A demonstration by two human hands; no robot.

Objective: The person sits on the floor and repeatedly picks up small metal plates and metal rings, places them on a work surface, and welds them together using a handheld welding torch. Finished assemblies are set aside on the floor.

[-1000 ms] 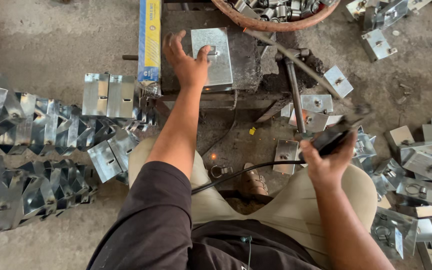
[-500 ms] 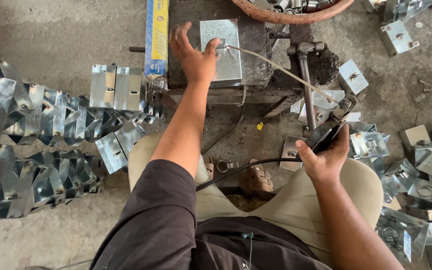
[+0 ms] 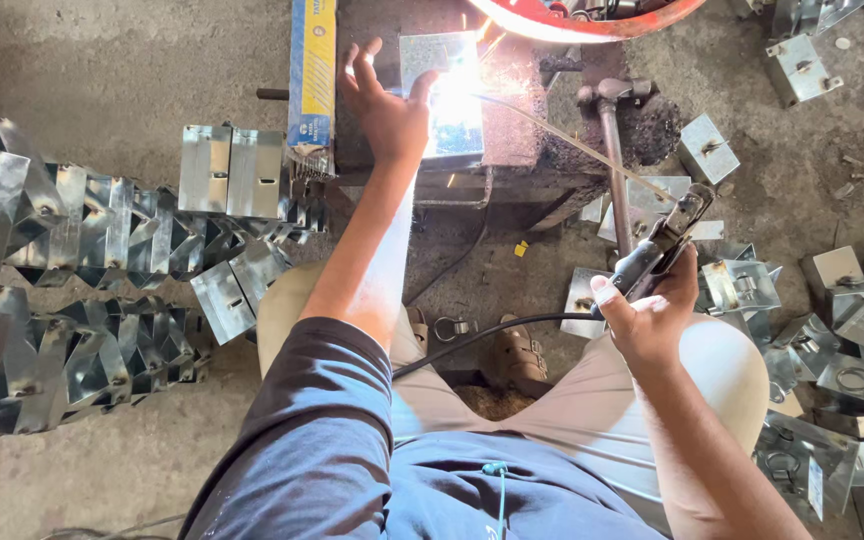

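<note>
Your left hand (image 3: 384, 108): fingers spread wide, thumb and palm edge against left side of galvanized metal box (image 3: 442, 95), upper centre of frame, on dark steel worktop (image 3: 512, 135). Your right hand (image 3: 644, 318): fingers wrapped tight round black electrode holder (image 3: 657, 250), centre right. Thin welding rod (image 3: 562, 135) runs from holder up-left to box, bright arc glare at tip. Black cable (image 3: 482, 338) trails from holder across your lap. Hammer (image 3: 612, 150) just right of worktop. Blue-yellow carton (image 3: 312, 80) left of your left hand. Stacked metal boxes (image 3: 72, 270) at left edge; loose boxes (image 3: 852, 320) at right.

Sharp daylight, perhaps overexposed welding glare (image 3: 457, 92).
</note>
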